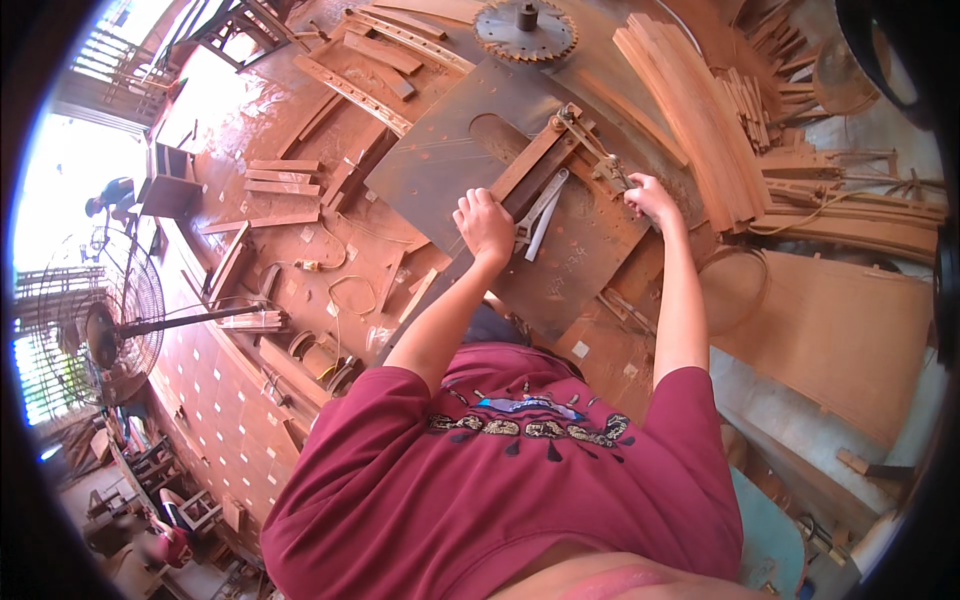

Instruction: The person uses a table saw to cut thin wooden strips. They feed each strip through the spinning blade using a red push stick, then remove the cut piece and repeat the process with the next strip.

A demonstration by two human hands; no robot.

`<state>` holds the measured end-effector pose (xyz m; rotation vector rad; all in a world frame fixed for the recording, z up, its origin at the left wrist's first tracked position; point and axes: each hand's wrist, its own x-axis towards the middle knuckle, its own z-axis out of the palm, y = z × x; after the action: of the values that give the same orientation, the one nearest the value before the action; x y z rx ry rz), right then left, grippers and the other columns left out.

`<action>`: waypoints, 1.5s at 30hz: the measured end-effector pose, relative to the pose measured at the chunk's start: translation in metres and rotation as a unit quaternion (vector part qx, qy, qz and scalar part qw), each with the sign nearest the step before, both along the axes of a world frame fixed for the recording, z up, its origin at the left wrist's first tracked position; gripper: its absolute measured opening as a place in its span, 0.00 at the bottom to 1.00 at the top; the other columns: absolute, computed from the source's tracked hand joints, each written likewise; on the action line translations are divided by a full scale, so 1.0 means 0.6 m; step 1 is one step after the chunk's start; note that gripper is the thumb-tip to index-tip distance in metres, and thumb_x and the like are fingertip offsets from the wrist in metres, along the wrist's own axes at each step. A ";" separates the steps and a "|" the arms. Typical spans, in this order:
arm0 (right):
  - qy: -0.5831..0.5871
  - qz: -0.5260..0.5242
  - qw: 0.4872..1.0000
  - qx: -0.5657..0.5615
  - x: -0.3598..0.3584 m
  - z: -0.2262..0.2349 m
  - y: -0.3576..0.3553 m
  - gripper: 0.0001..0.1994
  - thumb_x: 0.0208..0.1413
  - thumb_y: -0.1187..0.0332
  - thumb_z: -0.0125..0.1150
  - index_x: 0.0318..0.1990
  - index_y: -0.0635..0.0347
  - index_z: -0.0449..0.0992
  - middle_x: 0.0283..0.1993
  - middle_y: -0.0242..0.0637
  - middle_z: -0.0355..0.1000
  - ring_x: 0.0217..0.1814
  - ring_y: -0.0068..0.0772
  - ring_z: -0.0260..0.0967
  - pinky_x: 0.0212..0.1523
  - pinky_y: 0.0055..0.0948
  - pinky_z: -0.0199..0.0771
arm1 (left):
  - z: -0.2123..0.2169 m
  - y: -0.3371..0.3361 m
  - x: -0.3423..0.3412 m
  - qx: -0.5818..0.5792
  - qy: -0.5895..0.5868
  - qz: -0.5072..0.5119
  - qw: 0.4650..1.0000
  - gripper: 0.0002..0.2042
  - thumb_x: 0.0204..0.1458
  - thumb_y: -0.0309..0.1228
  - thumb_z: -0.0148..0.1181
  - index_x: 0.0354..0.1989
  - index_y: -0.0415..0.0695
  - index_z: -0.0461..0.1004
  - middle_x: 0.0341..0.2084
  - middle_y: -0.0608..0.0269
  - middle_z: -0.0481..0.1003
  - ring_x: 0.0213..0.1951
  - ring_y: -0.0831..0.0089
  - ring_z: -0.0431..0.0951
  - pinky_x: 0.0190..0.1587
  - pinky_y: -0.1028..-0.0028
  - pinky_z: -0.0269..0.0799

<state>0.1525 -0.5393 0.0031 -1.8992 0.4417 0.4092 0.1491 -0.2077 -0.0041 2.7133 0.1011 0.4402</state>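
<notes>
On a dark metal work table (430, 165), a straight wooden bar (535, 165) lies slantwise, with metal clamp hardware (590, 150) at its far end. My left hand (484, 225) is closed over the bar's near end. To the right, my right hand (652, 200) has its fingers closed round the handle of the clamp hardware; the grip itself is partly hidden. Between the hands, a grey, V-shaped metal tool (545, 215) rests beside the bar. Past the table's far side stands a toothed circular saw blade (525, 35) on a shaft.
Long curved boards (690, 120) are stacked at the right of the table. Wood strips (285, 180) and yellow cord (350, 295) lie on the dusty floor to the left. A large standing fan (100, 330) is at far left. Another person (172, 540) is at lower left.
</notes>
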 end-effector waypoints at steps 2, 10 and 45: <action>0.015 -0.008 0.999 -0.036 -0.023 0.007 -0.002 0.21 0.45 0.70 0.60 0.50 0.67 0.76 0.24 0.32 0.71 0.22 0.23 0.66 0.22 0.27 0.66 | 0.000 -0.010 -0.018 -0.025 0.019 -0.004 0.999 0.05 0.56 0.29 0.56 0.38 0.42 0.71 0.38 0.57 0.72 0.47 0.57 0.71 0.52 0.59 0.64; 0.001 -0.002 1.000 -0.024 -0.029 0.035 0.003 0.25 0.46 0.72 0.58 0.54 0.73 0.73 0.25 0.33 0.71 0.23 0.22 0.66 0.23 0.26 0.67 | 0.003 -0.005 -0.034 -0.048 -0.006 -0.011 0.999 0.06 0.54 0.27 0.56 0.38 0.41 0.72 0.38 0.57 0.72 0.46 0.56 0.71 0.51 0.59 0.64; 0.006 0.021 0.991 -0.134 0.351 0.041 0.265 0.15 0.47 0.65 0.56 0.39 0.64 0.80 0.26 0.35 0.77 0.22 0.25 0.73 0.25 0.30 0.77 | -0.002 0.236 0.339 0.025 -0.042 0.038 0.998 0.07 0.57 0.30 0.52 0.39 0.42 0.73 0.39 0.56 0.76 0.50 0.57 0.74 0.54 0.59 0.65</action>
<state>0.3632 -0.3806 0.0278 -2.1694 0.4852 0.4045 0.3523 -0.0664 -0.0051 2.7431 0.1720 0.5866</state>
